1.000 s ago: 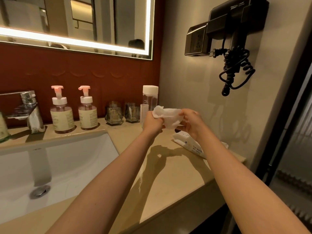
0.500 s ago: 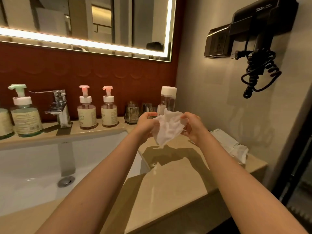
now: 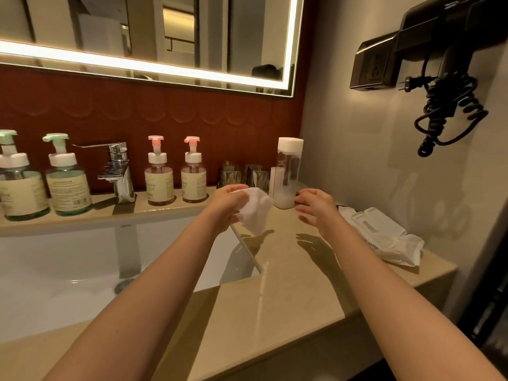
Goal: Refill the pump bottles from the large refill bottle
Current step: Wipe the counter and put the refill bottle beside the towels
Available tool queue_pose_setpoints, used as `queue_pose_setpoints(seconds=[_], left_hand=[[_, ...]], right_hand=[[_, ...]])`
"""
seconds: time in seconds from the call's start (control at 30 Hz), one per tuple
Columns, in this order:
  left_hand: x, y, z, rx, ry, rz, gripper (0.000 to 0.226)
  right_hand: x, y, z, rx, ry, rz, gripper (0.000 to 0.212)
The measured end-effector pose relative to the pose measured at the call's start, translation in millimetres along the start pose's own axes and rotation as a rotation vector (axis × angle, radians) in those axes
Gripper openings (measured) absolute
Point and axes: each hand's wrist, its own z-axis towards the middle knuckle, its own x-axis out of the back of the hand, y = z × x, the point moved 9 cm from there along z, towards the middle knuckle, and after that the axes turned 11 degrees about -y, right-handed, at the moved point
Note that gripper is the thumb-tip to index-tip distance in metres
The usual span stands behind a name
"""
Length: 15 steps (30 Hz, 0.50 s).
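Note:
My left hand holds a crumpled white wipe above the counter's right part. Just right of it, my right hand is open with spread fingers and holds nothing. Behind both hands stands the tall clear refill bottle with a white cap and a little milky liquid at its bottom. Two pink-topped pump bottles stand on the ledge behind the sink, right of the tap. Two larger green-topped pump bottles stand left of the tap.
A chrome tap rises over the white sink. Two glasses stand by the refill bottle. A pack of wet wipes lies at the counter's right end. A black hair dryer with coiled cord hangs on the right wall.
My right hand has let go of the wipe and moved right, so only my left hand holds it. The view has swung left, showing the green-topped bottles.

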Motion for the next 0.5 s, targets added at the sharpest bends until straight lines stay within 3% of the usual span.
queue_pose_setpoints(seconds=[0.07, 0.13, 0.3, 0.5], left_hand=[[0.1, -0.5, -0.1, 0.018, 0.001, -0.022, 0.033], [-1.8, 0.3, -1.4, 0.02, -0.001, -0.025, 0.035], [-6.3, 1.3, -4.7, 0.027, 0.017, -0.077, 0.031], [-17.3, 8.2, -9.3, 0.025, -0.036, -0.179, 0.035]], right_hand=[[-7.6, -4.6, -2.7, 0.032, -0.046, -0.066, 0.011], [-27.9, -7.8, -7.4, 0.066, -0.2, -0.111, 0.014], [-82.2, -5.3, -26.2, 0.004, -0.576, -0.151, 0.052], [-75.4, -5.7, -19.9, 0.041, -0.435, -0.105, 0.046]])
